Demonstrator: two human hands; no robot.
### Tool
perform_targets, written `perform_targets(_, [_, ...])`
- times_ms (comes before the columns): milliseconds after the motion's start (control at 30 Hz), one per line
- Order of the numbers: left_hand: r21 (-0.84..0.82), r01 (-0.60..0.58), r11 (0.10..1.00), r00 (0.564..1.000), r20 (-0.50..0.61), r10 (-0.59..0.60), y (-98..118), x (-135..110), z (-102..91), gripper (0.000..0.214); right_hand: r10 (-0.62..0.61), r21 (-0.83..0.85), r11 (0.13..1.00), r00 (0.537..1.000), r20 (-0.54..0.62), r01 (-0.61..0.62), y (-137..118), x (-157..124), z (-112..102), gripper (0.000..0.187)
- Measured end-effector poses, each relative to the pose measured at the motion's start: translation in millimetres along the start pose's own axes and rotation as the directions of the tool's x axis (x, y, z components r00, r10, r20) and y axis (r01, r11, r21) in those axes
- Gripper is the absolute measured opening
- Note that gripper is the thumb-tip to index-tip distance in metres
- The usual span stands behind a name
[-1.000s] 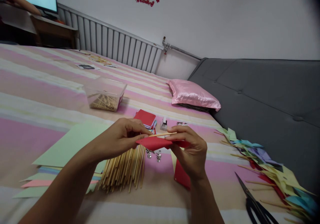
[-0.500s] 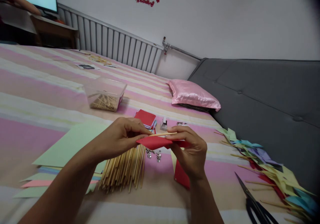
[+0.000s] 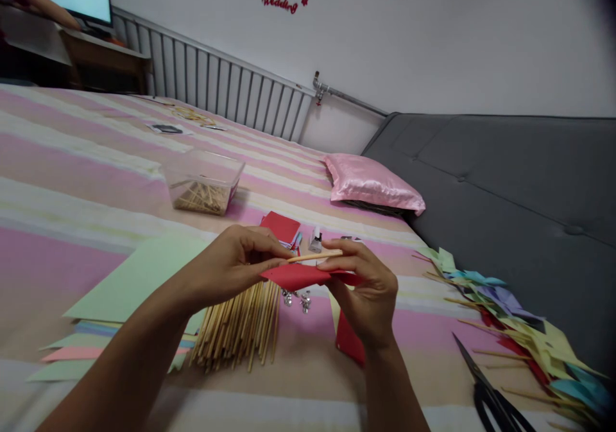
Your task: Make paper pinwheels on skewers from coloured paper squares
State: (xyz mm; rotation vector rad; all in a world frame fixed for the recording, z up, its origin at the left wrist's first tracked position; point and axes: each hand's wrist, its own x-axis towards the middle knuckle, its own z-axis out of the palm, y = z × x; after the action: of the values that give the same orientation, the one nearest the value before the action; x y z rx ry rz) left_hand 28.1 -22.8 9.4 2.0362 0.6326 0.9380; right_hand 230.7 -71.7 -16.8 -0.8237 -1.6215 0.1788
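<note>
In front of me, above the bed, my left hand (image 3: pixel 240 259) is closed in a pinch on one end of a thin wooden stick (image 3: pixel 312 256). Its thumb is close to the left edge of a piece of red paper (image 3: pixel 293 276), whether touching I cannot tell. My right hand (image 3: pixel 366 284) grips that red paper from the right, thumb below and fingers above. The stick lies just over the paper, its other end by the right fingertips. What the right fingertips cover is hidden. Under my hands lies a bundle of wooden sticks (image 3: pixel 240 329), with small silvery pins (image 3: pixel 305 302) beside it.
Left are green paper sheets (image 3: pixel 139 271) and a clear plastic box (image 3: pixel 202 181) of short sticks. A stack of red cards (image 3: pixel 280 225) and a small bottle (image 3: pixel 316 239) sit beyond my hands. Right lie black scissors (image 3: pixel 491 387) and several paper pinwheels (image 3: pixel 534 336). A pink pillow (image 3: pixel 373 180) lies farther back.
The stick's right end has tilted slightly upward, leaving a little more gap above the red paper. Both hands keep nearly the same place and hold.
</note>
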Motion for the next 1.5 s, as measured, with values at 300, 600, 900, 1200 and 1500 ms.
perform_targets(300, [-0.015,-0.039,0.999,0.999,0.022,0.039,4.1,0.7,0.2,0.017,-0.012,-0.024,1.0,1.0,-0.015,0.011,0.6,0.4,3.4,0.012])
perform_targets(600, [-0.009,-0.076,0.997,0.995,0.063,0.077,6.3,-0.7,-1.9,0.02,-0.007,-0.025,1.0,0.999,-0.033,0.006,-0.2,-0.1,4.6,0.006])
perform_targets(900, [0.017,-0.073,0.997,0.994,0.085,0.072,7.3,-1.3,-3.3,0.019,-0.025,-0.025,0.999,0.999,-0.041,0.024,-0.7,-0.7,5.6,0.01])
perform_targets(1200, [0.005,-0.085,0.996,0.987,0.138,0.084,7.5,-2.4,-5.9,0.021,-0.035,-0.032,0.999,0.999,-0.039,0.033,-0.7,-3.6,6.2,0.013])
perform_targets(1500, [0.025,-0.084,0.996,0.988,0.134,0.08,7.5,-3.1,-4.9,0.021,-0.036,-0.012,0.999,0.997,-0.071,0.036,-0.7,-5.1,7.1,0.015])
